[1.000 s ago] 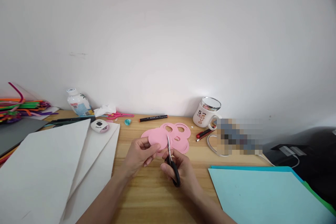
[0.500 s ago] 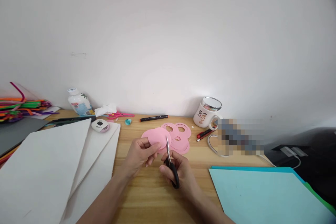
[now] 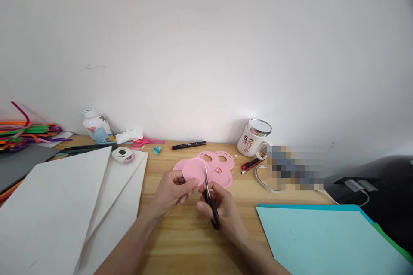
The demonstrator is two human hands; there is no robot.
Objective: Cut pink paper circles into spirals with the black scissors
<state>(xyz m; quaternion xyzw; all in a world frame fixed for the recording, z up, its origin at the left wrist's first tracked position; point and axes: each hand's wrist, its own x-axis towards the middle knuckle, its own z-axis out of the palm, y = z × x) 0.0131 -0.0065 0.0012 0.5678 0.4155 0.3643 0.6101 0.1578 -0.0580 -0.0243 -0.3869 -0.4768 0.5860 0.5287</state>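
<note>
My left hand (image 3: 175,191) pinches a round pink paper disc (image 3: 194,171) between thumb and fingers, just above the wooden table. In my right hand (image 3: 219,206) is a pair of black-handled scissors (image 3: 211,206), the fingers wrapped round its handles. The blades point away from me and lie at the disc's right edge. Behind and beneath the disc, a pink paper cutout with several holes (image 3: 222,176) lies on the table. Part of it is hidden by the disc and my hands.
White sheets (image 3: 58,206) lie at the left, light blue sheets (image 3: 322,232) at the right. Along the wall stand a white bottle (image 3: 97,126) and a mug (image 3: 253,139), with a black marker (image 3: 189,145) between them. Pink scissors (image 3: 146,142) and a correction tape (image 3: 122,154) are at the left.
The disc in my left hand has turned slightly and its outline looks rounder. The scissors have stayed at its right edge, with a slight shift of the blades.
</note>
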